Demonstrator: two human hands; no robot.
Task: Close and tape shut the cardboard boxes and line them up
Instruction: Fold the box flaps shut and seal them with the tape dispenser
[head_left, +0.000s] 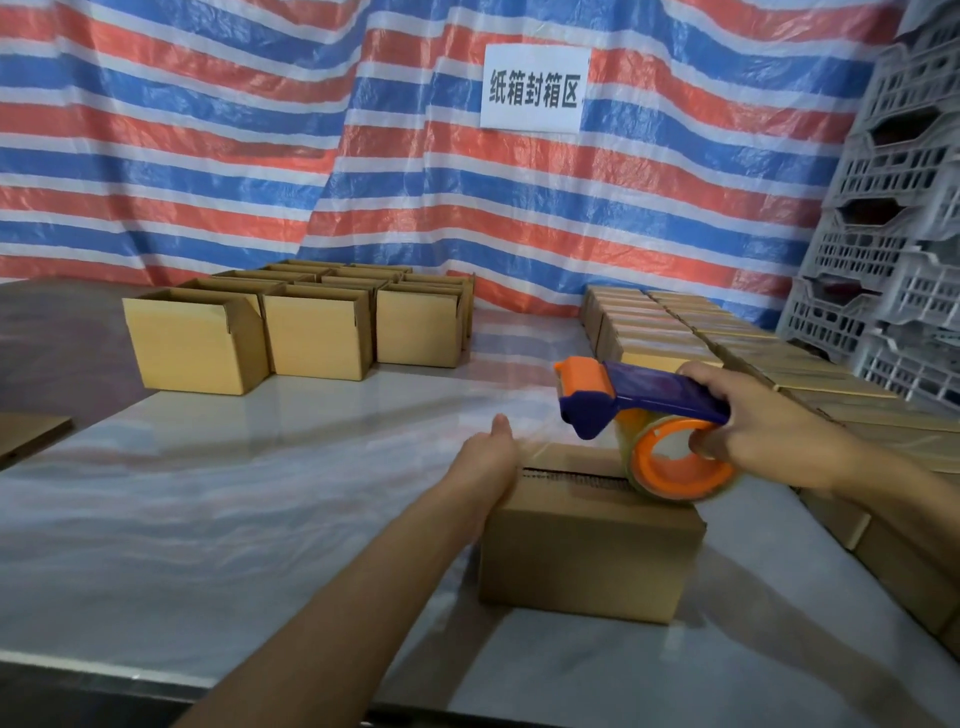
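Small brown cardboard box (587, 551) near the white desk's (260, 493) front edge, flaps down, seam bare: open left hand (488, 457) braces its left end, right hand (769, 431) grips purple-and-orange tape dispenser (649, 415) at seam's right end; recommend a straight, firm pull leftward.

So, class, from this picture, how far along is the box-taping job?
Done: closed boxes lined up on the right. In hand: left hand steadies the near box, flaps shut, seam gap showing; right hand holds the tape dispenser over it. Left: open boxes at back left.
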